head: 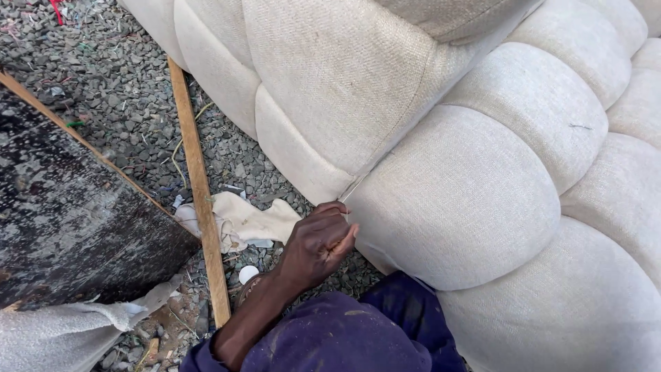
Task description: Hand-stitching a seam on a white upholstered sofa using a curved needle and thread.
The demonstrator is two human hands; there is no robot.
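Grey gravel (117, 89) covers the ground, littered with threads and scraps, and a large cream upholstered piece (454, 200) stands on it, filling the right of the view.

Only one hand (318, 242) shows; which hand it is cannot be told for certain from this angle, though the forearm comes up from the lower left, out of a dark blue sleeve. The wrist is bent slightly back and the knuckles face up. The grip is clenched: the fingers (333, 208) curl tight with the thumb against them, pinching a thin pale thread (353, 187) that runs up and to the right of the grip into the seam between two padded sections. The fist rests against the lower edge of the upholstery, right at that seam.

The fabric is a coarse, nubby weave, stuffed into rounded, pillow-like channels with deep creases between them. Left of the grip lies a crumpled off-white cloth scrap (241, 222) on the gravel, touching a long, thin wooden strip (200, 186) of pale raw timber. Farther left sits a dark, speckled, worn board (62, 220).
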